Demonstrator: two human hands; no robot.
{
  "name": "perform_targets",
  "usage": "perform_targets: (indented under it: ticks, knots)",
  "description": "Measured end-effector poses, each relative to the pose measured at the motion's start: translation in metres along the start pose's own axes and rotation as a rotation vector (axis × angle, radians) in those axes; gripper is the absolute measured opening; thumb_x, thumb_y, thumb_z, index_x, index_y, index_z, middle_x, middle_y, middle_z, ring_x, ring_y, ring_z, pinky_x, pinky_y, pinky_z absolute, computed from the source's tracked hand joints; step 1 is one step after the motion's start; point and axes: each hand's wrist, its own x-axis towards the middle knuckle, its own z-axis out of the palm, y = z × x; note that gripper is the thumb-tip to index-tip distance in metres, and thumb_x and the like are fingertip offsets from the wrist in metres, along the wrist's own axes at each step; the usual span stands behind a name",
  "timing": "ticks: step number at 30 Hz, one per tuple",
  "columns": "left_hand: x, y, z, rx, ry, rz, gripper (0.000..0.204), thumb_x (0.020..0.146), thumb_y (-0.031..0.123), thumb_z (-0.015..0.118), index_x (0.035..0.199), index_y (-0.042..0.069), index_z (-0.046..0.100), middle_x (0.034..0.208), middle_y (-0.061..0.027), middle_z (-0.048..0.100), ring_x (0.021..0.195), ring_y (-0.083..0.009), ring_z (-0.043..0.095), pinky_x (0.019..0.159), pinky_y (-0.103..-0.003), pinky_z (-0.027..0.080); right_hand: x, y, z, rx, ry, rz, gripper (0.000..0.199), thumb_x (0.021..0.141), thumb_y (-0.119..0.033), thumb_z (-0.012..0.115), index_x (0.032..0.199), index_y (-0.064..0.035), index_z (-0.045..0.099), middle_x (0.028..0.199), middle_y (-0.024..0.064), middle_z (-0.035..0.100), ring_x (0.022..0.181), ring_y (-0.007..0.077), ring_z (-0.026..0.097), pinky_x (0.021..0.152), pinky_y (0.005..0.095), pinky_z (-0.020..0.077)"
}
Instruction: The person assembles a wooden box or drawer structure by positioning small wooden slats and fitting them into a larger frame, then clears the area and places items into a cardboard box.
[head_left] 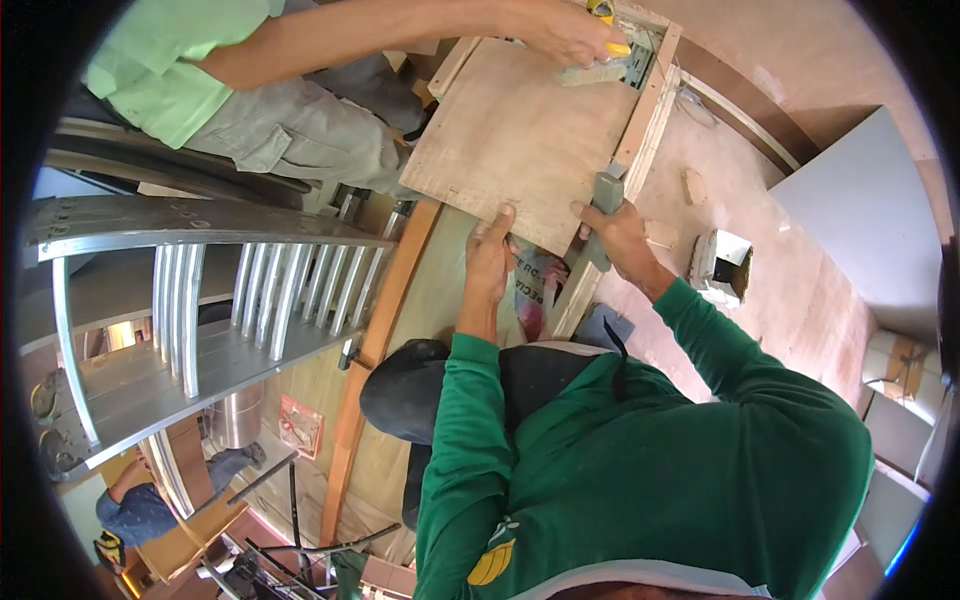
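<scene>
The left hand [488, 258] grasps the near edge of a plywood board [520, 135], thumb on top. The right hand [624, 238] is clenched around a grey bar [606, 195] by the board's near right corner. The board lies beside the right rail of a wooden frame [650, 102]. At the board's far edge, 1 co-worker's hand [572, 35] grips a yellow tool [619, 49].

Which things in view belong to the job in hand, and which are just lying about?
In the job:
plywood panel, near edge in the left hand
grey bar-shaped tool, in the right hand
wooden rail along the panel's right side

Apparently just lying about:
aluminium ladder
white open-ended box
small pale-brown scrap
</scene>
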Motion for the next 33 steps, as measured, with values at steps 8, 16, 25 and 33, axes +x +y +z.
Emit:
perform_targets:
  ticks: [8,16,25,33]
  knots:
    - [-0.008,0.011,-0.008,0.146,-0.012,-0.088,0.035,0.093,0.041,0.072,0.1,0.007,0.069,0.075,0.0024,0.061,0.053,-0.0066,0.045,0.05,-0.022,0.038,-0.007,-0.003,0.002,-0.056,-0.013,0.015,0.024,0.091,-0.025,0.073,0.094,-0.0024,0.063,0.073,0.0037,0.063,0.062,0.0128,0.058,0.058,0.03,0.0473]
    - [-0.068,0.039,-0.069,0.49,-0.101,-0.138,0.03,0.098,0.035,0.065,0.111,0.009,0.07,0.092,0.0004,0.071,0.055,-0.0048,0.044,0.048,-0.023,0.034,-0.051,0.037,-0.033,-0.466,-0.25,-0.03,0.054,0.099,-0.032,0.063,0.136,0.0056,0.053,0.12,0.0152,0.069,0.104,0.0244,0.066,0.085,0.038,0.0519]
    - [-0.112,0.019,-0.148,0.392,0.194,-0.14,0.03,0.098,0.038,0.064,0.103,0.009,0.067,0.089,-0.0009,0.066,0.054,-0.0045,0.041,0.045,-0.024,0.031,-0.063,0.056,-0.061,-1.045,-0.256,-0.109,0.057,0.091,-0.035,0.069,0.123,0.0081,0.051,0.107,0.0325,0.066,0.1,0.0445,0.066,0.088,0.0496,0.0509]
    - [-0.116,0.008,-0.152,0.49,0.176,-0.073,0.033,0.097,0.041,0.064,0.098,0.008,0.064,0.085,0.0007,0.062,0.06,-0.0064,0.039,0.054,-0.025,0.034,-0.082,0.046,-0.08,-1.113,-0.212,0.116,0.062,0.089,-0.033,0.071,0.122,0.0122,0.044,0.107,0.038,0.063,0.1,0.0468,0.066,0.086,0.0497,0.0534]
